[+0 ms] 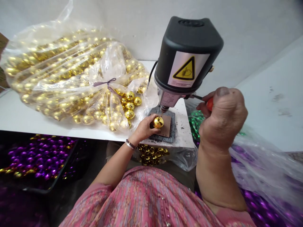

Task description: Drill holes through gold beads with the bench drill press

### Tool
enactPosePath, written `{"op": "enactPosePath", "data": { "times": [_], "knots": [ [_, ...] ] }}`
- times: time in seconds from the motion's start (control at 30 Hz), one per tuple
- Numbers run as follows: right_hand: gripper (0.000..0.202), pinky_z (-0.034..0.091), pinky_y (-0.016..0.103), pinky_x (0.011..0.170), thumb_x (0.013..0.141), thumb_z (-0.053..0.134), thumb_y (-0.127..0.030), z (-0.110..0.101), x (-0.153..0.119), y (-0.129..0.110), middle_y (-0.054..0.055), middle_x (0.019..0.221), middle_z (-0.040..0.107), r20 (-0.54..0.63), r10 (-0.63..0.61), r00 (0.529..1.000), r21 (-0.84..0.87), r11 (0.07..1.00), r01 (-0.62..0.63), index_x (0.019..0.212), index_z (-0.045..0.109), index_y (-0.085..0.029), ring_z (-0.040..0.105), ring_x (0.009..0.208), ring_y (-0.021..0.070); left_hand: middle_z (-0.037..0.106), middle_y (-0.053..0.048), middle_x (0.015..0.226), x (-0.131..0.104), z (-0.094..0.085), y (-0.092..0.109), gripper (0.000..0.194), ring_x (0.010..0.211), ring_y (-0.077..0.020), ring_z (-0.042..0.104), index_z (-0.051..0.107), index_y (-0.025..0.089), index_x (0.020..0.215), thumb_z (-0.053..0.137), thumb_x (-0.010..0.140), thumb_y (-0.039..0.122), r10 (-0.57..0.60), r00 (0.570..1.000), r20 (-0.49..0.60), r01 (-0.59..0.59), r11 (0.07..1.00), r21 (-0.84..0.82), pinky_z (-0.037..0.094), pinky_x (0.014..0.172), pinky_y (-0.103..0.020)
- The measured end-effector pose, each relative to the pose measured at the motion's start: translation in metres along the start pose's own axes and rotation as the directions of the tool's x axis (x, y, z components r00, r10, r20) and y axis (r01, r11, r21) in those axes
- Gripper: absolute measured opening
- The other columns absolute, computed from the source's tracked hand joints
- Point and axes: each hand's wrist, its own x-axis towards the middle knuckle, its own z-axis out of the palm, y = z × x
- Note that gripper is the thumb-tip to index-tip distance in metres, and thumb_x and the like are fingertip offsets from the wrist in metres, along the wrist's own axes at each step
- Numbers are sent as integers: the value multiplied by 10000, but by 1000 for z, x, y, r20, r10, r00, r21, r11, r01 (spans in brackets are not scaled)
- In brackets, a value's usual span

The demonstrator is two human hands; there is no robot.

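Between the thumb and fingers of my left hand (145,127) is a shiny gold ball (158,122). The hand keeps it over the brown square pad (165,126) on the base of a small drill press (189,53). Just above the ball is the thin bit (163,110); whether they touch I cannot tell. My right hand (223,116) is closed round the red knob (210,103) of the press's feed lever, to the right of the black motor housing. A yellow warning triangle marks the housing.
A clear plastic bag (71,72) of gold balls, tied with a purple ribbon, covers the white table's left. Loose gold balls (130,105) spill near the press. Below are a crate of purple balls (35,157), gold balls in plastic (152,154) and green ones (196,121). Dark shavings surround the base.
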Motion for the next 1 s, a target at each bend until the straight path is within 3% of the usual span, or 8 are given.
{"op": "enactPosePath", "data": {
  "times": [0.3, 0.5, 0.57, 0.63, 0.7, 0.8, 0.9, 1.0],
  "knots": [
    [397, 365, 240, 544, 899, 520, -526, -1, -6, 2, -37, 627, 484, -4, -4, 1000, -10, 1000, 4, 722, 533, -171, 495, 560, 53, 670, -105, 1291, -42, -16, 9, 596, 1190, -235, 630, 556, 218, 1312, 768, 756, 194, 104, 994, -34, -102, 993, 51, 498, 1041, -399],
    [389, 370, 255, 545, 900, 507, -523, -3, -9, 6, -38, 616, 474, 5, -15, 1000, -16, 1000, 15, 735, 540, -173, 505, 542, 55, 674, -121, 1272, -64, -23, 11, 652, 1132, -252, 654, 587, 223, 1328, 830, 735, 338, 132, 967, 216, -150, 986, 69, 535, 979, -395],
    [391, 352, 258, 520, 882, 523, -537, -3, -10, 7, -39, 598, 463, 1, -6, 1000, -4, 1000, 6, 730, 545, -177, 492, 517, 60, 675, -123, 1275, -64, -28, 5, 692, 1101, -248, 664, 593, 223, 1334, 849, 714, 388, 99, 967, 234, -122, 989, 85, 547, 951, -383],
    [390, 340, 262, 505, 870, 534, -543, -3, -11, 8, -40, 588, 461, -6, -3, 1000, -6, 1000, 3, 724, 547, -181, 480, 501, 64, 693, -116, 1240, -59, -36, -3, 547, 1039, -223, 677, 614, 209, 1308, 767, 811, 379, 27, 992, 127, -45, 989, 138, 549, 923, -363],
    [389, 343, 268, 509, 867, 532, -543, -2, -12, 9, -36, 587, 471, -17, -5, 1000, -14, 1000, 5, 723, 552, -183, 483, 501, 68, 711, -120, 1194, -48, -47, -11, 343, 1020, -218, 672, 647, 189, 1250, 613, 924, 286, -41, 996, -73, 59, 964, 258, 532, 930, -370],
    [395, 345, 276, 520, 861, 537, -547, -2, -13, 12, -33, 571, 464, -36, -19, 999, -10, 1000, 18, 723, 566, -178, 485, 505, 75, 706, -163, 1189, -27, -63, -22, 306, 1127, -299, 625, 676, 167, 1184, 522, 920, 174, -96, 945, -313, 248, 833, 494, 461, 997, -466],
    [408, 334, 271, 521, 851, 550, -556, -3, -14, 13, -34, 568, 463, -32, -33, 999, -10, 999, 33, 717, 574, -171, 478, 509, 74, 723, -191, 1110, -11, -73, -28, 271, 1122, -376, 607, 690, 154, 1108, 529, 908, 241, -232, 918, -321, 391, 657, 644, 423, 973, -539],
    [414, 328, 258, 519, 858, 532, -559, -4, -16, 13, -44, 555, 457, -21, -41, 999, -26, 999, 40, 715, 573, -172, 478, 509, 73, 731, -207, 1061, -4, -77, -29, 370, 1118, -397, 605, 675, 135, 1101, 386, 979, 330, -374, 894, -247, 429, 556, 712, 423, 939, -543]
  ]
}}
